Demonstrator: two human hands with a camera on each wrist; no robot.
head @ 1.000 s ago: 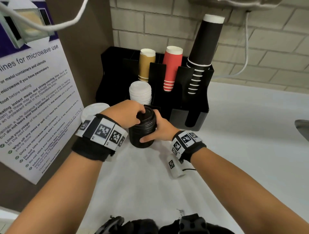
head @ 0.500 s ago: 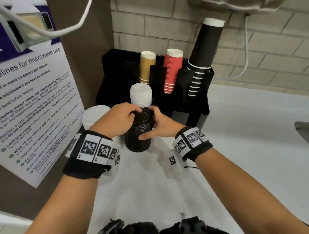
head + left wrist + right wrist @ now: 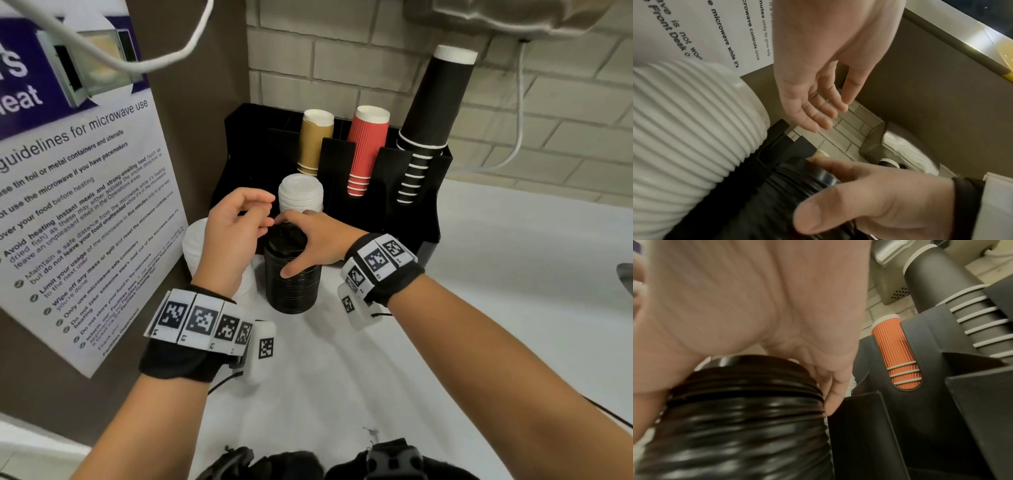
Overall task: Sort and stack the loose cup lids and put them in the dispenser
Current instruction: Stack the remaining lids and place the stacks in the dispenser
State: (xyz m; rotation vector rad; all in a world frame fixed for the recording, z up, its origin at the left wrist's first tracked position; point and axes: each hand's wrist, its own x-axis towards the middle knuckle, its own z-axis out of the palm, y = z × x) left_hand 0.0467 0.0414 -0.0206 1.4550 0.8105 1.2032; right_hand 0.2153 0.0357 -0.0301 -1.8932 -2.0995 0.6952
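A tall stack of black lids (image 3: 291, 287) stands on the white counter in front of the black dispenser (image 3: 411, 212). My right hand (image 3: 294, 246) grips the stack's top from the right, thumb on its near side; the right wrist view shows my palm over the black stack (image 3: 748, 418). My left hand (image 3: 267, 210) hovers just left of the stack's top, fingers loosely curled, holding nothing. The left wrist view shows its relaxed fingers (image 3: 818, 110) above the dispenser. A white lid stack (image 3: 300, 192) sits in the dispenser's front slot. Another white lid stack (image 3: 195, 246) stands at the left, partly behind my left hand.
The dispenser's back slots hold gold cups (image 3: 315, 140), red cups (image 3: 366, 147) and tall black cups (image 3: 435, 113). A panel with a microwave notice (image 3: 85, 212) closes off the left side. A brick wall stands behind. White counter (image 3: 513, 274) stretches to the right.
My left hand has let go of the black stack's top and drawn off to the left, fingers loosened. My right hand keeps its grip on the stack.
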